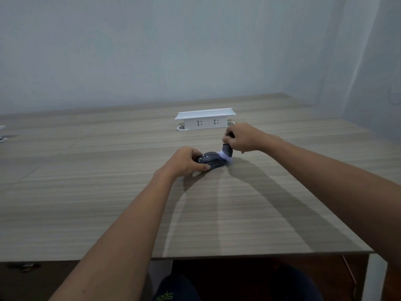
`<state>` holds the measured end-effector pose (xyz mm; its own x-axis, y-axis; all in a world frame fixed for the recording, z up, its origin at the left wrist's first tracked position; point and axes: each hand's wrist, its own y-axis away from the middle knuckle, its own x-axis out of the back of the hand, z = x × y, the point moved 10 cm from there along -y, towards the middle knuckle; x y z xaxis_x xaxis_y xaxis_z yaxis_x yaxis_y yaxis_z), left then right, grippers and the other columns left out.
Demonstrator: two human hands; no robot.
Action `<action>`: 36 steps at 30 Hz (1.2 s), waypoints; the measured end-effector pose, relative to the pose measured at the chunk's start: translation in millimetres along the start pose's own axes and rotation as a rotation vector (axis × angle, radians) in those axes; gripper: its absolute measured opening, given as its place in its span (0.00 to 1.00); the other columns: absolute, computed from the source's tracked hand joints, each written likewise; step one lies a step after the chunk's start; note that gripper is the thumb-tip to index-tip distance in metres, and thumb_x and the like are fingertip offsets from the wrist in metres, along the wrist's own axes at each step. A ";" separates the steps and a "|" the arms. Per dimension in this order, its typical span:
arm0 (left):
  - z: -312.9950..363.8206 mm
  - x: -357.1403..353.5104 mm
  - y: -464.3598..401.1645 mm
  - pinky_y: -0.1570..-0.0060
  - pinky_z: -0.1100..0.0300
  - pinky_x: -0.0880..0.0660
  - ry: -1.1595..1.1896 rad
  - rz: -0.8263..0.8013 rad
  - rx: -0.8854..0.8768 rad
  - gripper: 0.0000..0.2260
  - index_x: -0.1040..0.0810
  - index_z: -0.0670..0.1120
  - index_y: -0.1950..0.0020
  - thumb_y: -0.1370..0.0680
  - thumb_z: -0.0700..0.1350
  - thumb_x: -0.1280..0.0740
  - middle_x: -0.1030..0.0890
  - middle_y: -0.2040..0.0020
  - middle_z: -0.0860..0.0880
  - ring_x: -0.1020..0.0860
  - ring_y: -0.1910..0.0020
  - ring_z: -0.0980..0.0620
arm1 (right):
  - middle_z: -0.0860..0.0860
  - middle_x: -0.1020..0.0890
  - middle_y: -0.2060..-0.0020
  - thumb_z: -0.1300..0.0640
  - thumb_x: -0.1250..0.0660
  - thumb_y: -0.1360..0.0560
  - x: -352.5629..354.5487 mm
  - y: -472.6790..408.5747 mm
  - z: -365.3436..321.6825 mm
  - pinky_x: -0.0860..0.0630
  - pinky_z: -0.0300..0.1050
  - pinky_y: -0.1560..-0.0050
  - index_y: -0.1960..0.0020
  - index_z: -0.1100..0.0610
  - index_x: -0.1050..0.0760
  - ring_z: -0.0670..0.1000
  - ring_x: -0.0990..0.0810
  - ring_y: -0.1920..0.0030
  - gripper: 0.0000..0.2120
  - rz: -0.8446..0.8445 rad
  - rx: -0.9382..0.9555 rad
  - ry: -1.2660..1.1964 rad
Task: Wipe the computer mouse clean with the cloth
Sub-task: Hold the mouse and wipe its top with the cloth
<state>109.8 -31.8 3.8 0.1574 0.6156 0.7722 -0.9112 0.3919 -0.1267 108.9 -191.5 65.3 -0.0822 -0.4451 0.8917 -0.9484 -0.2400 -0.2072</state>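
A dark computer mouse lies on the wooden table, a little past its middle. My left hand grips the mouse's left side and pins it to the tabletop. My right hand is closed around a small dark-handled cleaning tool. The tool's pale, blurred tip touches the right end of the mouse. I cannot tell whether that tip is cloth or bristle.
A white pop-up socket box stands just behind the hands, lid raised, near the far wall. Small white objects sit at the table's left edge. The table's front edge runs below my forearms, my knees under it.
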 end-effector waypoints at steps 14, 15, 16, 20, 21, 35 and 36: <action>-2.8 -1.0 0.3 0.50 0.47 0.21 0.018 0.001 0.004 0.13 0.14 0.45 0.47 0.28 0.49 0.23 0.13 0.56 0.44 0.16 0.55 0.43 | 0.59 0.14 0.59 0.60 0.36 0.22 -6.5 -10.7 -11.7 0.22 0.45 0.66 0.52 0.66 0.19 0.58 0.15 0.63 0.10 -0.035 0.010 0.125; -3.1 -0.9 0.2 0.50 0.46 0.21 0.013 0.001 0.006 0.13 0.14 0.45 0.47 0.28 0.49 0.23 0.13 0.56 0.44 0.16 0.55 0.44 | 0.56 0.15 0.61 0.58 0.37 0.21 -6.4 -11.7 -18.5 0.24 0.43 0.69 0.52 0.65 0.20 0.54 0.17 0.68 0.11 -0.032 0.030 0.104; -3.2 -1.0 0.2 0.51 0.46 0.21 0.007 0.001 0.006 0.13 0.14 0.45 0.47 0.28 0.49 0.23 0.13 0.56 0.45 0.16 0.55 0.44 | 0.53 0.17 0.62 0.57 0.38 0.20 -5.6 -12.5 -24.7 0.26 0.40 0.72 0.52 0.62 0.21 0.49 0.18 0.72 0.11 -0.027 0.050 0.063; -5.2 -1.4 0.4 0.58 0.55 0.26 0.041 0.006 0.020 0.13 0.14 0.45 0.47 0.29 0.48 0.23 0.14 0.60 0.49 0.20 0.62 0.50 | 0.49 0.20 0.67 0.54 0.39 0.18 -2.2 -15.1 -31.4 0.27 0.38 0.71 0.50 0.58 0.23 0.42 0.22 0.78 0.10 -0.025 0.062 -0.047; -5.3 -1.5 0.4 0.57 0.56 0.26 0.046 0.006 0.021 0.13 0.14 0.45 0.47 0.29 0.48 0.23 0.14 0.60 0.48 0.20 0.62 0.51 | 0.49 0.19 0.66 0.54 0.39 0.19 -1.7 -16.5 -28.2 0.27 0.40 0.71 0.50 0.59 0.23 0.45 0.21 0.76 0.10 -0.021 0.052 -0.026; -5.5 -3.7 0.0 0.53 0.56 0.24 0.086 -0.009 0.021 0.14 0.14 0.45 0.45 0.28 0.48 0.23 0.13 0.57 0.48 0.18 0.59 0.52 | 0.50 0.20 0.60 0.56 0.40 0.18 -5.3 -20.0 -28.2 0.26 0.39 0.70 0.48 0.58 0.25 0.48 0.21 0.68 0.07 -0.046 0.059 0.010; -4.8 -3.9 0.1 0.52 0.56 0.23 0.084 -0.012 0.020 0.14 0.15 0.45 0.45 0.28 0.48 0.23 0.13 0.56 0.48 0.17 0.58 0.51 | 0.52 0.19 0.56 0.57 0.40 0.18 -7.9 -20.6 -25.1 0.23 0.42 0.65 0.47 0.58 0.24 0.51 0.19 0.62 0.08 -0.059 0.052 0.082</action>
<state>110.9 -30.9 -2.3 0.1985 0.6663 0.7188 -0.9164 0.3863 -0.1050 121.3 -161.4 72.6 -0.0533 -0.3574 0.9324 -0.9353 -0.3092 -0.1720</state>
